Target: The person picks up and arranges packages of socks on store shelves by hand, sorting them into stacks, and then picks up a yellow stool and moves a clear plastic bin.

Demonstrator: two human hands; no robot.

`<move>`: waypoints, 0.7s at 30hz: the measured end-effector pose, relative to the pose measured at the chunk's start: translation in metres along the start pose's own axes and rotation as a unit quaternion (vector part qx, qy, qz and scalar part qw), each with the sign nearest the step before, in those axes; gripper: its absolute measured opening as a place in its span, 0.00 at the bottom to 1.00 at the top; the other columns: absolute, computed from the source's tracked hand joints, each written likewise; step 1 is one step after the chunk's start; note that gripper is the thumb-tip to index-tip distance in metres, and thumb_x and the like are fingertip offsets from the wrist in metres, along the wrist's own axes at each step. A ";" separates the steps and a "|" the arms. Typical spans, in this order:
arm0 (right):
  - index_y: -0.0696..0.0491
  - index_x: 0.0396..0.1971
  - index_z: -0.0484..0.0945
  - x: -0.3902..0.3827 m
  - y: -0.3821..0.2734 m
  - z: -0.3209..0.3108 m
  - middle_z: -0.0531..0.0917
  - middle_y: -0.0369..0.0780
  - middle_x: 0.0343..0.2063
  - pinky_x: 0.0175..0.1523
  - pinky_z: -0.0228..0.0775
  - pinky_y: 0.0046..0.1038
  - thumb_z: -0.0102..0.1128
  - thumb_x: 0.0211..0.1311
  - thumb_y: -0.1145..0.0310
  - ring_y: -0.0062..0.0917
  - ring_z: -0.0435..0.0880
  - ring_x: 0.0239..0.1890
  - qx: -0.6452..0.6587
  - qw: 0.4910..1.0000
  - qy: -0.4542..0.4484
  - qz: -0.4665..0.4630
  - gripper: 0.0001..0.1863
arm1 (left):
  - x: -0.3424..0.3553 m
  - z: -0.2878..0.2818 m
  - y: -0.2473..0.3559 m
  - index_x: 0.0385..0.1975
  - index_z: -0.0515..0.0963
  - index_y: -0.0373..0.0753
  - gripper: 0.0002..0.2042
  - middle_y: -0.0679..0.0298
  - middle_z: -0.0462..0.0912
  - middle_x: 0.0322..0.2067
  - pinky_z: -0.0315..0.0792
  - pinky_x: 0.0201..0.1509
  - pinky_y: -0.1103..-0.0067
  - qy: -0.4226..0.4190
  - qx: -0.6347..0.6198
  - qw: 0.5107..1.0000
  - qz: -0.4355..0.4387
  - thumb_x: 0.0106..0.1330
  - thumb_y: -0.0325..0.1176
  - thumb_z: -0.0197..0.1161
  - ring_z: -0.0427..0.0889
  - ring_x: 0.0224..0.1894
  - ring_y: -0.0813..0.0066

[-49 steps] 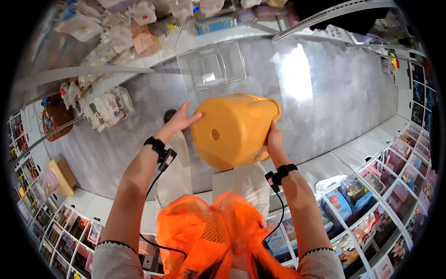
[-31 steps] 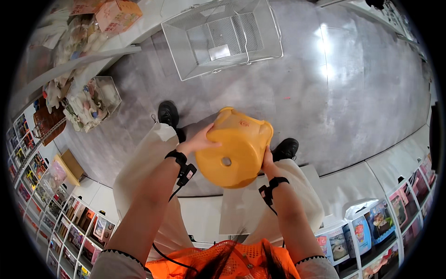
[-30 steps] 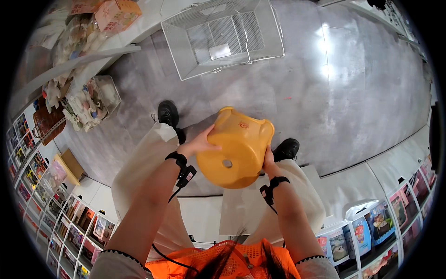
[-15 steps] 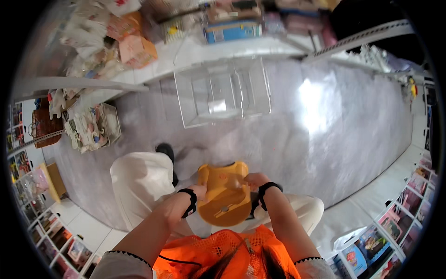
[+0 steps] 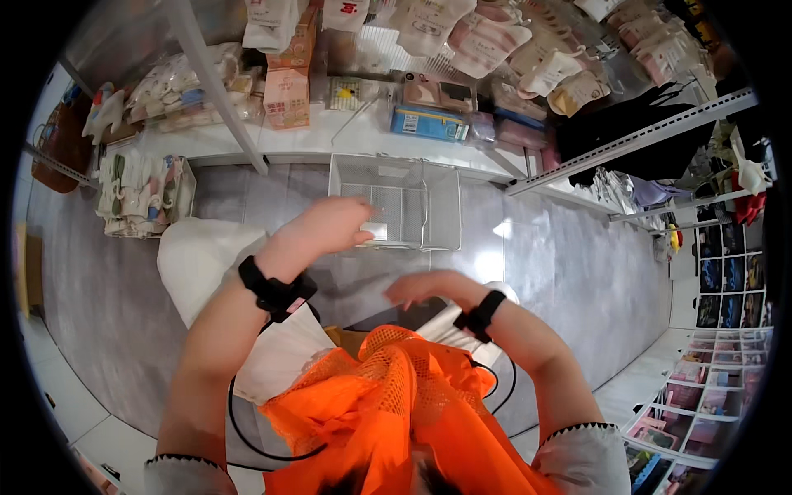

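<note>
A clear plastic bin [image 5: 441,206] with a divider stands on the grey floor ahead of me, its inside mostly bare but for a white label-like patch. My left hand [image 5: 330,224] reaches over its near left edge, thumb and fingertips apart, holding nothing I can see; whether it touches the rim I cannot tell. Closer to me, my right hand [image 5: 421,286] hangs above the floor with fingers loosely spread and nothing in them. A sliver of the yellow-orange stool [image 5: 348,340] shows between my legs, mostly hidden by my orange mesh vest.
Behind the bin runs a white shelf [image 5: 330,142] with an orange box [image 5: 287,95], a blue pack [image 5: 429,124] and hanging bagged goods. A bin of packaged goods [image 5: 144,194] stands at the left. A perforated metal rail [image 5: 635,140] slants across the right.
Both hands have let go of the stool and moved forward, the left one to the clear bin. My body now covers most of the stool. The view has tilted up toward the shelves.
</note>
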State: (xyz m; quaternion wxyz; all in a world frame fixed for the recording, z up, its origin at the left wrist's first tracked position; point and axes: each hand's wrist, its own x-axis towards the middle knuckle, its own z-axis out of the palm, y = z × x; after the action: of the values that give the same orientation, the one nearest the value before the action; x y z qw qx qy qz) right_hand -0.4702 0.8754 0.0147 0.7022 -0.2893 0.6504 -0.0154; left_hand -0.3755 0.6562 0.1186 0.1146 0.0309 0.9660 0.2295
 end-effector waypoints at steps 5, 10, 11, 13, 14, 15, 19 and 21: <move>0.53 0.49 0.66 -0.005 0.022 0.093 0.77 0.44 0.37 0.41 0.67 0.31 0.52 0.53 0.62 0.34 0.76 0.38 -0.225 0.930 -0.050 -0.288 0.23 | -0.035 0.004 0.014 0.37 0.76 0.36 0.13 0.57 0.79 0.34 0.70 0.38 0.74 -0.116 -0.135 0.984 -0.001 0.59 0.37 0.55 0.77 0.34 0.62; 0.55 0.50 0.62 -0.075 -0.008 0.123 0.77 0.51 0.34 0.41 0.68 0.33 0.58 0.48 0.59 0.39 0.77 0.37 -0.056 0.984 -0.020 -0.169 0.30 | -0.085 0.032 0.078 0.35 0.76 0.34 0.14 0.57 0.78 0.28 0.68 0.35 0.79 -0.337 -0.295 0.890 0.087 0.63 0.40 0.50 0.75 0.30 0.73; 0.54 0.50 0.63 -0.071 0.004 0.130 0.77 0.51 0.35 0.41 0.68 0.34 0.58 0.48 0.58 0.40 0.77 0.37 -0.086 0.983 -0.005 -0.161 0.29 | -0.097 0.036 0.098 0.34 0.74 0.33 0.14 0.57 0.77 0.27 0.67 0.35 0.78 -0.388 -0.249 0.881 0.105 0.64 0.39 0.49 0.73 0.29 0.73; 0.53 0.52 0.61 -0.090 0.016 0.147 0.73 0.51 0.42 0.44 0.68 0.34 0.58 0.48 0.55 0.42 0.76 0.39 -0.154 0.976 0.053 -0.143 0.32 | -0.137 0.039 0.137 0.31 0.68 0.29 0.16 0.55 0.73 0.25 0.64 0.36 0.76 -0.402 -0.248 0.880 0.039 0.66 0.40 0.47 0.68 0.27 0.71; 0.53 0.52 0.61 -0.114 0.014 0.154 0.73 0.51 0.42 0.44 0.68 0.34 0.58 0.48 0.55 0.42 0.76 0.39 -0.161 0.974 0.057 -0.151 0.32 | -0.152 0.041 0.139 0.31 0.68 0.29 0.16 0.55 0.73 0.25 0.64 0.36 0.76 -0.398 -0.242 0.885 0.031 0.66 0.40 0.47 0.68 0.27 0.71; 0.52 0.54 0.59 -0.143 0.004 0.160 0.70 0.51 0.44 0.46 0.66 0.35 0.58 0.48 0.54 0.43 0.74 0.40 -0.191 0.967 0.081 -0.147 0.34 | -0.168 0.043 0.135 0.30 0.68 0.29 0.16 0.55 0.73 0.25 0.64 0.35 0.76 -0.380 -0.266 0.883 0.071 0.66 0.40 0.47 0.68 0.27 0.69; 0.50 0.58 0.53 -0.176 0.005 0.201 0.62 0.50 0.51 0.51 0.63 0.38 0.57 0.48 0.55 0.46 0.70 0.45 -0.234 0.940 0.157 -0.193 0.38 | -0.226 0.047 0.151 0.26 0.69 0.31 0.17 0.56 0.70 0.22 0.63 0.33 0.77 -0.308 -0.272 0.904 0.117 0.67 0.41 0.45 0.67 0.25 0.68; 0.50 0.58 0.53 -0.155 0.011 0.209 0.62 0.50 0.51 0.51 0.63 0.38 0.57 0.47 0.55 0.46 0.69 0.46 -0.247 0.928 0.176 -0.218 0.38 | -0.247 0.047 0.148 0.24 0.67 0.32 0.17 0.57 0.68 0.21 0.63 0.33 0.77 -0.264 -0.240 0.928 0.110 0.67 0.40 0.45 0.67 0.24 0.70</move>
State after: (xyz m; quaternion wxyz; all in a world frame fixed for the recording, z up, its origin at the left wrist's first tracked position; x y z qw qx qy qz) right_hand -0.3048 1.0269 0.1472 0.4622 -0.5809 0.6676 -0.0571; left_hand -0.1234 0.7815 0.1960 0.3435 0.1678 0.8074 0.4494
